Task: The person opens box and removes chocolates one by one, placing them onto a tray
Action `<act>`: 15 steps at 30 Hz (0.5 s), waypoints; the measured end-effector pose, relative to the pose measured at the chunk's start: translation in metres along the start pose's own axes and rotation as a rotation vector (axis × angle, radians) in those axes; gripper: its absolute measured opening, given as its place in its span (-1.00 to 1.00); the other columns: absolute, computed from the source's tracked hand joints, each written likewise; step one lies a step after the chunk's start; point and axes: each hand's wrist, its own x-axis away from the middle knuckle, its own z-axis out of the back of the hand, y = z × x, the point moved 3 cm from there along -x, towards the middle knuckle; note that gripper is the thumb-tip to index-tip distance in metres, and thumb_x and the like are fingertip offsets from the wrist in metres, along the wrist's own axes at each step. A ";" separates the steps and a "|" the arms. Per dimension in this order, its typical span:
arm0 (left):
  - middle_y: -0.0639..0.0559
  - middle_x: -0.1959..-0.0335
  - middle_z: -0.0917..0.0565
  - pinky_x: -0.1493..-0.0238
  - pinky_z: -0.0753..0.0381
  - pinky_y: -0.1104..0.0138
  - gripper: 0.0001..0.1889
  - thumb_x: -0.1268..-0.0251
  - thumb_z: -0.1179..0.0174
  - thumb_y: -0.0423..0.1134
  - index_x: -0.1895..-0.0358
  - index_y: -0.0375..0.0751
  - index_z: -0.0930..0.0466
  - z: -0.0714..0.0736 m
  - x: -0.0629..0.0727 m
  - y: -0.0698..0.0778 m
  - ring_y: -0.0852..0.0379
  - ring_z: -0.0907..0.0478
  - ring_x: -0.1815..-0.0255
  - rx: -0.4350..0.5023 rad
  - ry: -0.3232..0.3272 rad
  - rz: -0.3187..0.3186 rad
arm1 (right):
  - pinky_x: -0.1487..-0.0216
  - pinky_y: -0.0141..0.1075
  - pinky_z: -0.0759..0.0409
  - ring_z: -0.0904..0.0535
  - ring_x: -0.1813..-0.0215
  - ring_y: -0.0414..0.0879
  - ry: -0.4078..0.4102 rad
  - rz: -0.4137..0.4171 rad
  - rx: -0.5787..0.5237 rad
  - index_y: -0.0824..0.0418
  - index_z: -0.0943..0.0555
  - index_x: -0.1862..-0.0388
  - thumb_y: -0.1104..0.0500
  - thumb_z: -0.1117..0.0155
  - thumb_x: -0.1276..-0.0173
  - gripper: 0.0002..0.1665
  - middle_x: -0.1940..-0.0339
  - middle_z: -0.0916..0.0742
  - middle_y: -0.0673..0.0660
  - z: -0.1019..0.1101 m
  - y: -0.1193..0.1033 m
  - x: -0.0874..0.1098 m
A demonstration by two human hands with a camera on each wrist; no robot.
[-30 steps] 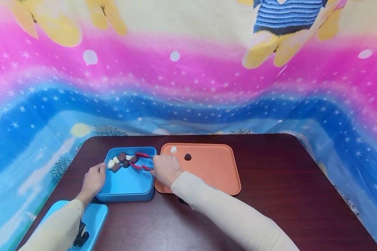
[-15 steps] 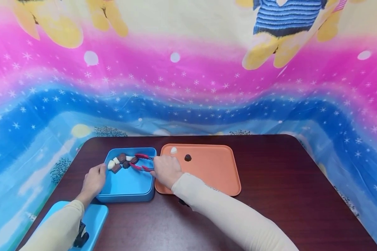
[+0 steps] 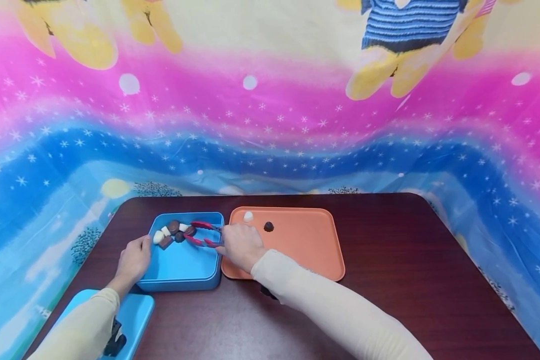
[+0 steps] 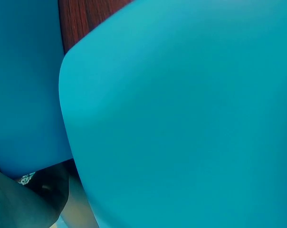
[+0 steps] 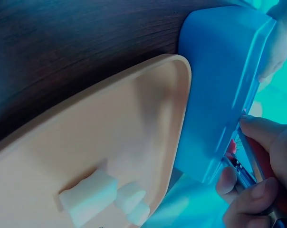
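My right hand (image 3: 243, 245) grips a pair of tongs (image 3: 202, 242) with red tips, reaching over the right wall of a blue box (image 3: 180, 285). The tong tips are spread, with a brown chocolate (image 3: 190, 231) at their mouth; whether they touch it I cannot tell. Several white and brown chocolates lie against the box's back left, among them a round brown chocolate (image 3: 174, 226) and a white chocolate (image 3: 158, 237). At the left wall, my left hand (image 3: 134, 259) holds the box, its fingertips partly hidden. In the right wrist view, thumb and fingers wrap the tongs' handle (image 5: 258, 154).
An orange tray (image 3: 306, 250) adjoins the box's right side. On it are a white piece (image 3: 248, 216) and a dark chocolate (image 3: 268, 227); the right wrist view shows a white block (image 5: 89, 197) too. A blue lid (image 3: 132, 320) lies front left, under my left forearm.
The tongs' tips have shifted slightly left, and the brown chocolate by them has moved a little left. My left hand keeps its place on the box.
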 end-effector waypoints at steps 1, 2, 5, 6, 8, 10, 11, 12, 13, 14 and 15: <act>-0.04 0.51 -0.22 0.20 -0.36 0.12 -0.40 -0.70 0.48 0.03 0.08 -0.41 -0.46 0.000 0.000 0.000 -0.08 -0.43 0.28 0.000 -0.002 0.000 | 0.68 -0.41 -0.39 -0.47 0.63 -0.19 -0.003 0.002 -0.008 0.06 -0.62 0.42 -0.24 -0.42 -0.29 -0.59 0.73 -0.53 -0.04 0.000 0.001 0.001; -0.04 0.51 -0.22 0.19 -0.37 0.11 -0.39 -0.70 0.48 0.03 0.04 -0.41 -0.47 -0.001 0.000 0.000 -0.08 -0.44 0.26 0.000 -0.001 -0.002 | 0.68 -0.41 -0.39 -0.47 0.62 -0.20 -0.005 0.003 -0.017 0.05 -0.62 0.41 -0.24 -0.42 -0.30 -0.59 0.72 -0.53 -0.04 0.001 0.002 0.002; -0.04 0.52 -0.21 0.23 -0.35 0.14 -0.40 -0.69 0.49 0.04 0.16 -0.38 -0.44 -0.001 -0.001 0.000 -0.06 -0.42 0.32 0.000 -0.001 0.001 | 0.66 -0.40 -0.39 -0.47 0.59 -0.20 -0.004 0.009 -0.037 0.04 -0.63 0.33 -0.24 -0.41 -0.30 -0.61 0.70 -0.54 -0.06 0.002 0.005 0.005; -0.03 0.53 -0.21 0.24 -0.35 0.15 -0.41 -0.69 0.48 0.05 0.21 -0.35 -0.43 -0.001 -0.001 -0.001 -0.05 -0.41 0.33 -0.002 0.001 0.001 | 0.66 -0.40 -0.39 -0.47 0.58 -0.20 -0.001 0.012 -0.038 0.04 -0.65 0.30 -0.24 -0.41 -0.30 -0.61 0.69 -0.54 -0.07 0.002 0.006 0.006; -0.03 0.52 -0.21 0.25 -0.34 0.16 -0.43 -0.69 0.48 0.04 0.27 -0.31 -0.40 -0.001 -0.001 -0.001 -0.03 -0.40 0.34 -0.004 0.007 0.002 | 0.66 -0.40 -0.40 -0.47 0.58 -0.20 0.008 0.012 -0.046 0.04 -0.68 0.22 -0.25 -0.41 -0.30 -0.60 0.68 -0.55 -0.07 0.002 0.008 0.008; -0.03 0.53 -0.21 0.26 -0.33 0.17 -0.44 -0.69 0.47 0.04 0.32 -0.29 -0.36 -0.001 -0.001 -0.002 -0.04 -0.40 0.36 -0.005 0.008 0.009 | 0.67 -0.41 -0.40 -0.47 0.59 -0.20 0.017 0.017 -0.049 0.05 -0.71 0.14 -0.25 -0.41 -0.29 -0.57 0.65 -0.58 -0.07 0.002 0.010 0.010; -0.03 0.52 -0.21 0.25 -0.34 0.17 -0.44 -0.69 0.47 0.04 0.31 -0.29 -0.38 -0.001 -0.001 -0.002 -0.04 -0.41 0.34 -0.007 0.009 0.009 | 0.67 -0.41 -0.40 -0.47 0.59 -0.21 0.020 0.018 -0.048 0.05 -0.72 0.10 -0.26 -0.41 -0.29 -0.55 0.63 -0.60 -0.07 0.002 0.011 0.010; -0.03 0.52 -0.21 0.24 -0.34 0.16 -0.44 -0.69 0.47 0.04 0.28 -0.31 -0.40 -0.001 -0.001 -0.002 -0.05 -0.42 0.31 -0.007 0.009 0.007 | 0.67 -0.41 -0.40 -0.47 0.58 -0.21 0.021 0.018 -0.049 0.05 -0.72 0.08 -0.27 -0.41 -0.29 -0.53 0.61 -0.62 -0.07 0.003 0.012 0.011; -0.05 0.51 -0.22 0.22 -0.35 0.15 -0.43 -0.69 0.47 0.03 0.24 -0.33 -0.42 -0.002 -0.001 -0.002 -0.06 -0.43 0.28 -0.005 0.009 0.008 | 0.67 -0.41 -0.40 -0.47 0.58 -0.21 0.023 0.019 -0.052 0.04 -0.73 0.04 -0.28 -0.41 -0.28 -0.51 0.58 -0.64 -0.07 0.003 0.013 0.012; -0.07 0.50 -0.22 0.21 -0.36 0.14 -0.43 -0.69 0.48 0.03 0.22 -0.35 -0.42 -0.002 -0.001 -0.002 -0.09 -0.44 0.27 -0.004 0.005 0.010 | 0.67 -0.41 -0.40 -0.47 0.57 -0.21 0.022 0.021 -0.056 0.04 -0.72 -0.01 -0.28 -0.40 -0.28 -0.49 0.56 -0.65 -0.07 0.003 0.013 0.013; -0.11 0.48 -0.28 0.20 -0.38 0.12 -0.41 -0.69 0.48 0.03 0.16 -0.39 -0.44 -0.003 -0.001 -0.002 -0.13 -0.46 0.23 0.000 0.003 0.008 | 0.66 -0.41 -0.40 -0.47 0.56 -0.22 0.020 0.023 -0.060 0.04 -0.72 -0.05 -0.28 -0.40 -0.28 -0.47 0.54 -0.66 -0.07 0.003 0.014 0.013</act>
